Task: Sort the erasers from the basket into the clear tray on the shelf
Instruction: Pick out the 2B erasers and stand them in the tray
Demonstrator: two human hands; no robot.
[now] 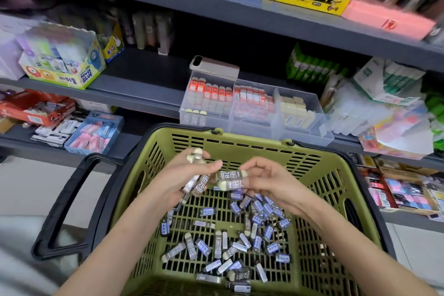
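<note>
Both hands work above the green basket (336, 175), which sits just in front of the shelf (144, 94) so the reach to the clear tray (254, 113) is short; the left hand (177, 175) is curled around a bundle of several brown 2B erasers (200, 184), its fingers (209, 166) pressed together over them, with 1 or 2 pale eraser ends poking out above the fingertips; this hand seems to serve as a holder, so that many can be carried up in 1 trip rather than singly.

The right hand (266, 180) meets it from the other side, its fingers (252, 167) pinching 2 more erasers (230, 179) by their right ends, sleeves turned so the 2B print faces up; judging by the pose, they are being lined up lengthwise before joining the bundle, which would let them drop into the tray in neat rows like those already there.

Below the fingers, the loose erasers (240, 235) lie scattered on the basket floor, brown sleeves mixed with smaller blue-labelled ones, most of them beneath the right wrist; beyond the fingertips, the tray's left compartment shows a few 2B sleeves at its front edge, with orange-sleeved stock behind, so that is probably where the bundle belongs; much remains to sort.
</note>
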